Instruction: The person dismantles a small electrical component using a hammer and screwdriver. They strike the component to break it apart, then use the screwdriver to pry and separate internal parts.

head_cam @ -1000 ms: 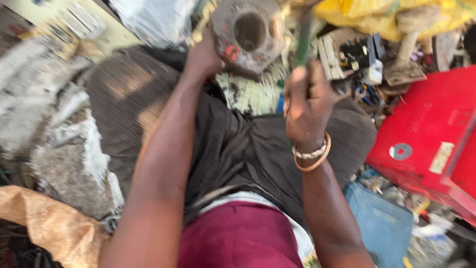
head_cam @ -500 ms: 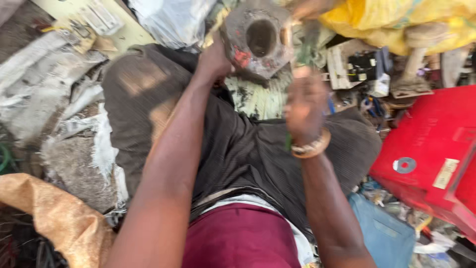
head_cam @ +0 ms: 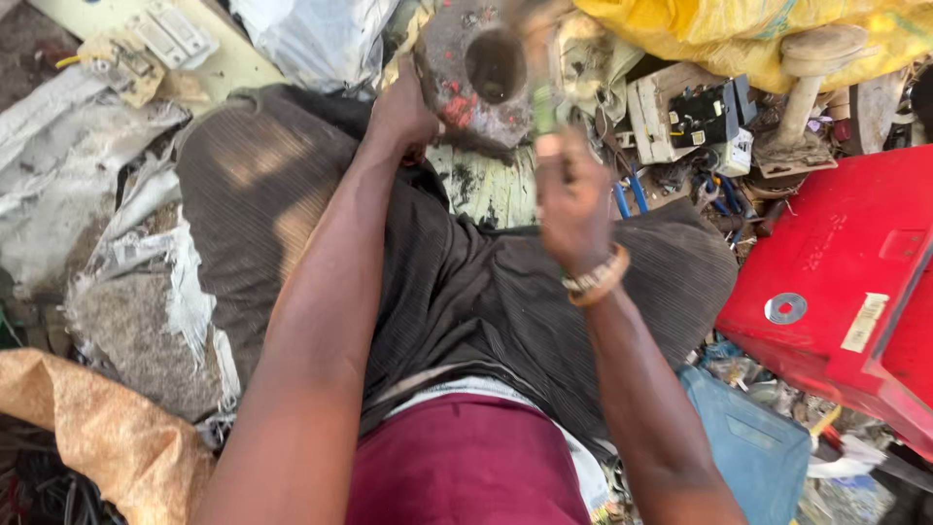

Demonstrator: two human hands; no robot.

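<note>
The left hand [head_cam: 403, 107] is clamped on the near edge of a heavy, rusty metal block [head_cam: 476, 73] with a round hole through it and flecks of red paint, holding it in place just past the person's knees. Close beside it, toward the body, the right hand [head_cam: 571, 190] is closed in a fist around a greenish tool handle [head_cam: 544, 107] that rises from the fist toward the block; the tool's upper end is blurred, so whether it touches the block cannot be told. A banded bracelet [head_cam: 598, 277] sits on the right wrist. Beneath both forearms lie the person's dark grey trousers [head_cam: 486, 292]. Out beyond the right hand stands a red metal case [head_cam: 836, 262], with a yellow sack [head_cam: 739, 34] past the block on that side. Away from the left hand lies a pale switch plate [head_cam: 170, 34], and nearer the body a tan sack [head_cam: 107, 437].
</note>
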